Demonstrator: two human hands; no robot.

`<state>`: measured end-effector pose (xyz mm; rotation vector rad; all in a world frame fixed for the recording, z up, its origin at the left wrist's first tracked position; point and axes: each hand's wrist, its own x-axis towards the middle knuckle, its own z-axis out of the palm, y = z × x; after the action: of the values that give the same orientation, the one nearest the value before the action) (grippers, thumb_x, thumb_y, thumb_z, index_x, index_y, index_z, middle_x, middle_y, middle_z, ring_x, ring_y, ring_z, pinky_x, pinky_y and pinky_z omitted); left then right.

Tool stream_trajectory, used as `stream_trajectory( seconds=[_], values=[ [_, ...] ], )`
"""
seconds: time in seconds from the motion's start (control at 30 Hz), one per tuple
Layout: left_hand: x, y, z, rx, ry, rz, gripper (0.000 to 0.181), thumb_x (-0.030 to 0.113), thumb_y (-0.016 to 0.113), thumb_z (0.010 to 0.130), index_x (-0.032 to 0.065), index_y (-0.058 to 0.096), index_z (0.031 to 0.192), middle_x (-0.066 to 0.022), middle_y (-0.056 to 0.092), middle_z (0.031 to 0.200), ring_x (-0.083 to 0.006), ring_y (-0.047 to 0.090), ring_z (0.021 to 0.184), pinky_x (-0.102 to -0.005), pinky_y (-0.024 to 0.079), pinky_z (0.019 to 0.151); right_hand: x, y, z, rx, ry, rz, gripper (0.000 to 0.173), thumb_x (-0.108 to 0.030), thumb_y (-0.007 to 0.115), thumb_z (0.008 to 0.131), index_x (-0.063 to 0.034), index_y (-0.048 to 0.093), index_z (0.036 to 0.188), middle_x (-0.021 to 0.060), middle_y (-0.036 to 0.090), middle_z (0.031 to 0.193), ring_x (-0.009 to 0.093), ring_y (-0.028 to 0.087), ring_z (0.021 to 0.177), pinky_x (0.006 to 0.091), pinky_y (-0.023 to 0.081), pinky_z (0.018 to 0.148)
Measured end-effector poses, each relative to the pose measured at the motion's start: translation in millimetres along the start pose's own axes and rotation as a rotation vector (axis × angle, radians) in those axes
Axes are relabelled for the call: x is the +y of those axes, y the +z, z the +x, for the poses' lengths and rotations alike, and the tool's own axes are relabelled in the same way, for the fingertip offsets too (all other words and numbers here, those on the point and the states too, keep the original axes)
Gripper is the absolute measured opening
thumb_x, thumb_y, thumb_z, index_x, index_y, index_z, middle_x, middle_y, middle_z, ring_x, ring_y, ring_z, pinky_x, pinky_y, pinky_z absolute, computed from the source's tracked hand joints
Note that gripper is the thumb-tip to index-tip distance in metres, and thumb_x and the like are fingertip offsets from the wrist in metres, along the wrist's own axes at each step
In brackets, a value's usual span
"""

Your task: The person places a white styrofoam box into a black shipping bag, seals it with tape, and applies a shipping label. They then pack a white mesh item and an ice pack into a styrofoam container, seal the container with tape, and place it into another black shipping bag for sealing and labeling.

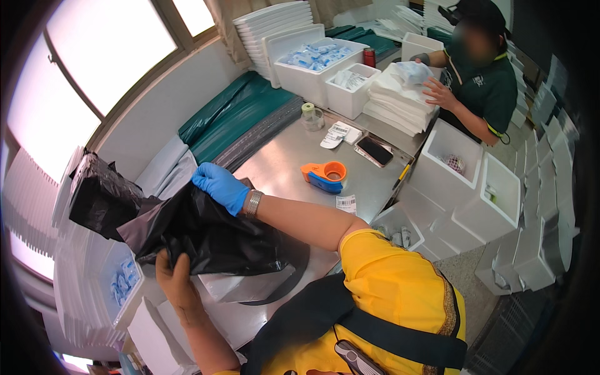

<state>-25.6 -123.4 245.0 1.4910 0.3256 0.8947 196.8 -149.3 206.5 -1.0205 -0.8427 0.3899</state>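
My right hand (221, 187), in a blue glove with a metal watch band at the wrist, grips the upper edge of a black plastic bag (215, 239). Lower down, my left hand (176, 276) pinches the bag's near edge between thumb and fingers. The bag lies spread over a white box (248, 286), whose near side shows beneath it; the rest is hidden. Under the box is a dark rounded surface (302, 265). Right of the bag, an orange and blue tape dispenser (328, 176) rests on the metal table (276, 159).
A black-wrapped package (103, 197) stands at the left. Farther back are printed labels (335, 135), a smartphone (375, 151), a clear cup (312, 119) and a foam box of ice packs (321, 51). A co-worker (483, 79) handles a wrapped item. Open foam boxes (452, 154) line the right side.
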Motion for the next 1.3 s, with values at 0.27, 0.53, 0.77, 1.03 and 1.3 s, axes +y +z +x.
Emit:
stream_trajectory(
  seconds=[0.27, 0.53, 0.77, 1.03, 1.3],
  values=[
    [24, -79, -52, 0.362, 0.651, 0.805, 0.072, 0.029, 0.069, 0.079, 0.0015, 0.034, 0.136, -0.014, 0.041, 0.135, -0.0266, 0.039, 0.126, -0.0376, 0.029, 0.107, -56, 33, -20, -0.015, -0.175, -0.111, 0.022, -0.023, 0.057, 0.091, -0.0013, 0.058, 0.091, 0.0073, 0.059, 0.079, 0.015, 0.056, 0.076, 0.0295, 0.047, 0.071],
    [39, -97, -12, 0.267, 0.63, 0.974, 0.027, 0.002, 0.053, 0.085, 0.0016, 0.06, 0.111, -0.0141, 0.061, 0.106, -0.0241, 0.059, 0.095, -0.0316, 0.046, 0.085, -108, 89, -133, -0.623, -0.45, -0.816, 0.036, -0.03, 0.064, 0.081, -0.0085, 0.052, 0.107, 0.0168, 0.061, 0.079, 0.035, 0.063, 0.076, 0.0418, 0.051, 0.065],
    [72, -107, -66, 0.064, 0.572, 1.082, 0.018, 0.013, 0.061, 0.084, 0.0054, 0.06, 0.101, -0.0119, 0.056, 0.115, -0.0273, 0.052, 0.112, -0.0371, 0.038, 0.098, -97, 20, -82, 0.005, -0.601, -1.139, 0.015, -0.014, 0.058, 0.081, -0.0104, 0.059, 0.095, 0.0127, 0.062, 0.088, 0.032, 0.062, 0.079, 0.0393, 0.051, 0.065],
    [104, -36, -37, -0.344, 0.563, 1.35, 0.048, 0.013, 0.073, 0.062, 0.0098, 0.061, 0.108, -0.0134, 0.061, 0.094, -0.0342, 0.056, 0.096, -0.0413, 0.044, 0.085, -102, 59, -142, -0.529, -0.69, -0.98, 0.025, -0.016, 0.062, 0.081, -0.0112, 0.059, 0.106, 0.0088, 0.057, 0.081, 0.03, 0.059, 0.065, 0.0373, 0.048, 0.055],
    [55, -91, -79, -0.416, 0.342, 1.281, 0.016, 0.015, 0.066, 0.072, 0.0097, 0.058, 0.084, -0.0101, 0.058, 0.073, -0.0315, 0.058, 0.074, -0.0414, 0.045, 0.065, -92, -45, -110, -0.097, -0.532, -1.179, 0.039, 0.007, 0.048, 0.077, -0.0102, 0.059, 0.11, 0.0136, 0.058, 0.091, 0.031, 0.06, 0.084, 0.0367, 0.049, 0.072]
  ],
)
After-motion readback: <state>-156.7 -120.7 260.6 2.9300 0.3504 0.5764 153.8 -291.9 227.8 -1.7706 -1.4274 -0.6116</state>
